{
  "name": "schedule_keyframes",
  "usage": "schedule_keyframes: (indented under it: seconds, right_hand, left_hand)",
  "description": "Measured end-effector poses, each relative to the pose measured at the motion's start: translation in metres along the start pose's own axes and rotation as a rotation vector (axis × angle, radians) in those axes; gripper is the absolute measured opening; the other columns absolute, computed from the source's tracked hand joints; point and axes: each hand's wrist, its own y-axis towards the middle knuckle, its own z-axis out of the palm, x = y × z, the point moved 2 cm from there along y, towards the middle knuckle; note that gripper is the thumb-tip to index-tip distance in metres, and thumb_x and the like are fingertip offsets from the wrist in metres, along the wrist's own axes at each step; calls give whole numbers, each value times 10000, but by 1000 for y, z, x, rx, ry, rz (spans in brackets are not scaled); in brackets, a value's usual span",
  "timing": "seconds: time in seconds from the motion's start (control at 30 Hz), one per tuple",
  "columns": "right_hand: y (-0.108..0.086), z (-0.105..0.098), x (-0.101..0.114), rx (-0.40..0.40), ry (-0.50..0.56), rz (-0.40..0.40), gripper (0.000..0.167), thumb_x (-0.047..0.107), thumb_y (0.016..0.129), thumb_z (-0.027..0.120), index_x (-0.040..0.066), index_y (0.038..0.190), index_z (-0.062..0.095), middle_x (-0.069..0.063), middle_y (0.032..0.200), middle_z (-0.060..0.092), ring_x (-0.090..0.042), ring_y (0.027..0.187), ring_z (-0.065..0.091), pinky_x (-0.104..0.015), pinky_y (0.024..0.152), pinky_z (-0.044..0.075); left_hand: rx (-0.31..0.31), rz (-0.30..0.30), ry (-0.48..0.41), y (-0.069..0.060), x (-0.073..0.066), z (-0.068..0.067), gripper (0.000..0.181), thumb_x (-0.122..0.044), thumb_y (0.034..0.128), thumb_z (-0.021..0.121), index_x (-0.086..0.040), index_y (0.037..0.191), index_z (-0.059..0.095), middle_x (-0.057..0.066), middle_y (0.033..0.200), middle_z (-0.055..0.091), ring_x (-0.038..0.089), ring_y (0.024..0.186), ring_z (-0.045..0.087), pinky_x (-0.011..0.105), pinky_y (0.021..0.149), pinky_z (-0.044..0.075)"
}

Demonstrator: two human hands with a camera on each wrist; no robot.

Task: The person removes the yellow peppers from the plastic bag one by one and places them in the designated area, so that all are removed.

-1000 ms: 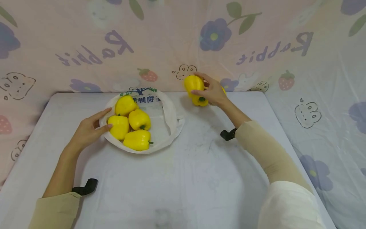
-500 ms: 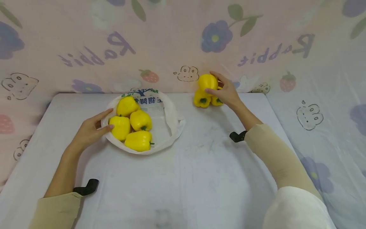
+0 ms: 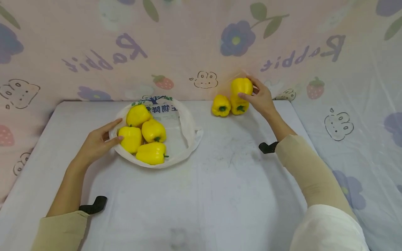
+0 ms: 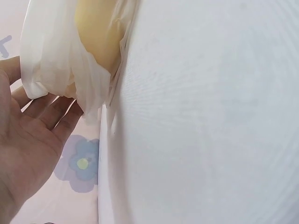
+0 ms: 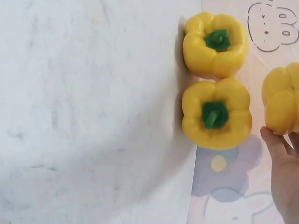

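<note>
A white plastic bag (image 3: 188,151) with its rim rolled open stands at the left of the table, several yellow peppers (image 3: 153,131) inside. My left hand (image 3: 97,143) holds the bag's left side, thumb over the rim; in the left wrist view the fingers lie behind the white plastic (image 4: 51,70). At the back right, my right hand (image 3: 260,99) grips a yellow pepper (image 3: 241,86) raised above two others. Those two (image 3: 221,105) rest side by side, green stems facing front; the right wrist view shows them (image 5: 217,114) beside the held pepper (image 5: 282,100).
A white cloth covers the table (image 3: 176,205). Behind it and at the sides hangs a patterned curtain (image 3: 188,42) with flowers, rabbits and strawberries. A black curved piece (image 3: 96,205) sticks out at the left sleeve, another (image 3: 267,147) at the right.
My right hand has moved right with the held pepper, from above the left pepper to above the right one, and both resting peppers now show. The left hand stays on the bag.
</note>
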Motion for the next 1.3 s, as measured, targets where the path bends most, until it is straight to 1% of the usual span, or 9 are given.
schedule_keyframes:
  seconds: [0.17, 0.27, 0.3, 0.4, 0.53, 0.7, 0.8, 1.0, 1.3]
  right_hand:
    - [0, -9, -7, -31, -9, 12, 779, 358, 877, 765, 308, 1542, 362, -1, 1546, 397, -275, 1356, 447, -372, 1083, 442]
    - [1, -16, -11, -49, -11, 33, 788, 361, 878, 763, 293, 1547, 353, -23, 1558, 382, -281, 1370, 439, -380, 1080, 446]
    - [1, -18, -12, -57, -8, 41, 787, 354, 879, 763, 283, 1548, 354, -30, 1557, 382, -282, 1367, 441, -382, 1076, 450]
    - [0, -24, -16, -81, -4, 74, 770, 361, 878, 762, 291, 1539, 371, -24, 1560, 378, -279, 1368, 434, -378, 1079, 448]
    - [-2, -29, -23, -105, -8, 91, 755, 366, 883, 756, 297, 1534, 380, -20, 1557, 386, -281, 1347, 442, -371, 1077, 450]
    - [-4, -31, -34, -100, -39, 108, 771, 371, 898, 737, 272, 1554, 346, -25, 1579, 357, -310, 1349, 440, -384, 1075, 451]
    - [-5, -33, -38, -93, -53, 116, 774, 376, 906, 726, 266, 1562, 330, -10, 1601, 322, -326, 1360, 431, -392, 1078, 448]
    - [-4, -36, -45, -83, -32, 145, 790, 408, 895, 725, 266, 1563, 328, -6, 1608, 316, -319, 1374, 423, -406, 1107, 415]
    - [-3, -37, -60, -56, -33, 216, 826, 455, 884, 716, 278, 1573, 295, -6, 1626, 273, -262, 1454, 320, -389, 1165, 331]
  left_hand:
    - [4, -7, 11, 0, 0, -1, 693, -347, 972, 648, -207, 1568, 323, 229, 1568, 323, 462, 1303, 464, 49, 830, 407]
    - [1, 2, 11, 2, -3, -1, 689, -338, 975, 644, -204, 1568, 321, 227, 1570, 319, 470, 1311, 453, 284, 988, 494]
    - [1, 3, 14, 3, -4, -1, 688, -339, 976, 643, -209, 1568, 320, 223, 1571, 319, 468, 1314, 451, 380, 1016, 490]
    - [2, 3, 16, 5, -4, -1, 687, -339, 977, 642, -216, 1569, 317, 213, 1578, 311, 458, 1323, 445, 545, 1037, 444]
    - [-1, 0, 24, 6, -4, -1, 688, -347, 974, 644, -219, 1568, 321, 211, 1577, 314, 448, 1324, 450, 482, 1033, 465]
    - [2, -2, 7, 3, -5, 0, 694, -344, 975, 643, -192, 1569, 317, 230, 1577, 300, 477, 1332, 427, 608, 1045, 396]
    - [1, 2, -8, 2, -6, 0, 694, -334, 977, 642, -183, 1569, 314, 234, 1580, 290, 495, 1340, 409, 644, 1047, 371]
    - [-2, 1, 6, 4, -5, 0, 684, -334, 979, 639, -205, 1569, 317, 235, 1574, 304, 488, 1328, 430, 622, 1035, 399]
    - [-2, -3, 18, 2, -5, 1, 684, -332, 980, 636, -197, 1569, 317, 236, 1575, 301, 484, 1320, 440, 618, 1036, 397]
